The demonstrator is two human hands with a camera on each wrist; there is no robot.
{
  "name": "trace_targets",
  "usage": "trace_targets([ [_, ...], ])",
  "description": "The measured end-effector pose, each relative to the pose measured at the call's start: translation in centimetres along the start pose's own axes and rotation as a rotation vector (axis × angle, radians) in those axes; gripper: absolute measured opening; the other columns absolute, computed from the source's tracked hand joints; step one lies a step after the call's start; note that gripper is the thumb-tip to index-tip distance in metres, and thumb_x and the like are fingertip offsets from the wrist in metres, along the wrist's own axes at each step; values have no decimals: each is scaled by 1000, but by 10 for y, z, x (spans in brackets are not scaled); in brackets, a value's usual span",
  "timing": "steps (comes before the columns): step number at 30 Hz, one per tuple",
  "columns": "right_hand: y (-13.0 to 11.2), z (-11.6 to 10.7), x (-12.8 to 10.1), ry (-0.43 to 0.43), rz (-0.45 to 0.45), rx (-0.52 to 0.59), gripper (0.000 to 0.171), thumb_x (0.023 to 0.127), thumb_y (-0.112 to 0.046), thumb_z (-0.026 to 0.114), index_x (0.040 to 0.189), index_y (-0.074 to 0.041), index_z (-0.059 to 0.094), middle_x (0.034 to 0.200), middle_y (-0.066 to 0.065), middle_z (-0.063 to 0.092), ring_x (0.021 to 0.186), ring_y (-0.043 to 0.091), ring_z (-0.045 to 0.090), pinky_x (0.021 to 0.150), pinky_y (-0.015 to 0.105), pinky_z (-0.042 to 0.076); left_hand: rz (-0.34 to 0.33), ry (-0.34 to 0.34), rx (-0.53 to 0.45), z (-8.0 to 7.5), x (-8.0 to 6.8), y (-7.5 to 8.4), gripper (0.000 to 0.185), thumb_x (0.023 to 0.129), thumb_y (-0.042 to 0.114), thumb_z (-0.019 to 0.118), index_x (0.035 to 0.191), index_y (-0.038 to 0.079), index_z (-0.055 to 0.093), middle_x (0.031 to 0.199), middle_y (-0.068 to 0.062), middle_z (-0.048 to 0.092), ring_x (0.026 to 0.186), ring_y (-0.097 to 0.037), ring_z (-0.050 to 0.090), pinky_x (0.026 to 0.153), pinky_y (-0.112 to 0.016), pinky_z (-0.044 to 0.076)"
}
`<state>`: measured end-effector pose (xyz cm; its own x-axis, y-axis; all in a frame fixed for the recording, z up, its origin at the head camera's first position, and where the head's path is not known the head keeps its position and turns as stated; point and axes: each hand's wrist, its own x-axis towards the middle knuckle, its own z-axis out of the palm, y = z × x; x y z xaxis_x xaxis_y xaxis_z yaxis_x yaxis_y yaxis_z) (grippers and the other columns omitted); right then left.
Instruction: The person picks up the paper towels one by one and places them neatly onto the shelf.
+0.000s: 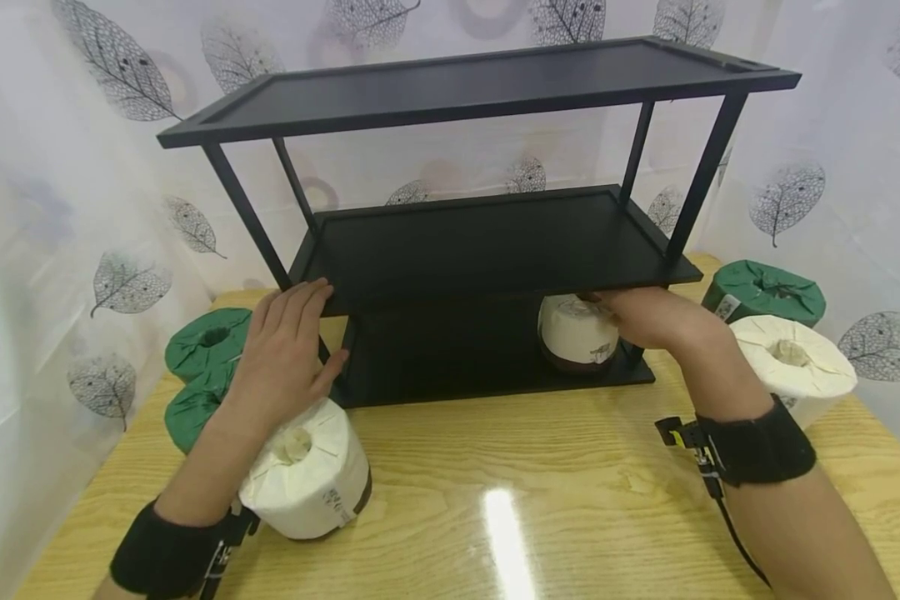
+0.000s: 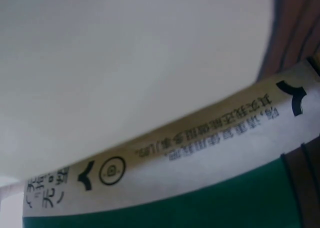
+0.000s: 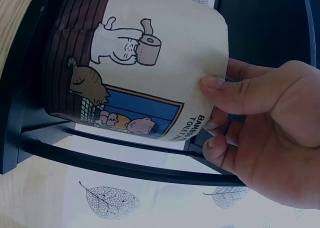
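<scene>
A black rack with three tiers [image 1: 480, 242] stands on the wooden table. My right hand [image 1: 645, 317] reaches under its middle shelf and grips a cream paper-wrapped toilet roll [image 1: 576, 333] at the right end of the bottom shelf. In the right wrist view, the thumb of this hand [image 3: 270, 113] lies on the cartoon-printed wrapper of the toilet roll [image 3: 165, 63], with fingers curled behind its edge. At the left, my left hand [image 1: 281, 354] rests its extended fingers on the middle shelf's front corner. That hand is outside the left wrist view.
Below my left forearm stands a white-wrapped roll [image 1: 315, 479], beside two green-wrapped rolls, one farther back [image 1: 210, 337]. To the right of the rack are another green roll [image 1: 765, 292] and a white roll [image 1: 795, 367]. A leaf-patterned curtain [image 1: 450, 167] hangs behind.
</scene>
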<state>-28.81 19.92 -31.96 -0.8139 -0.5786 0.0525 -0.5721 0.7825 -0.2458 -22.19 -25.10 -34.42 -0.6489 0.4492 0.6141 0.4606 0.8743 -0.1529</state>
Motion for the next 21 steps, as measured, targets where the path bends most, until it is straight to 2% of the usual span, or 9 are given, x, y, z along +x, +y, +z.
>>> trace_targets([
  [10,-1,-1,-1,-5,-10,-14,56,97,3,49,151,0,35,150,25,38,132,42,45,108,58,39,5,6,2,0,0,0,80,81,26,76,144,-7,39,148,-25,43,134,-43,40,112,-58,29],
  [16,-2,0,0,-29,1,14,60,98,2,47,155,-2,29,156,25,30,139,44,38,112,59,35,-3,-3,0,-1,0,0,79,82,27,75,144,-7,39,149,-25,42,134,-43,40,112,-58,28],
  [21,-1,0,1,-38,0,8,61,98,0,49,155,0,27,156,27,29,139,45,37,111,60,35,-4,-4,-3,-1,0,1,79,82,26,75,144,-7,39,148,-25,42,134,-43,40,112,-57,28],
])
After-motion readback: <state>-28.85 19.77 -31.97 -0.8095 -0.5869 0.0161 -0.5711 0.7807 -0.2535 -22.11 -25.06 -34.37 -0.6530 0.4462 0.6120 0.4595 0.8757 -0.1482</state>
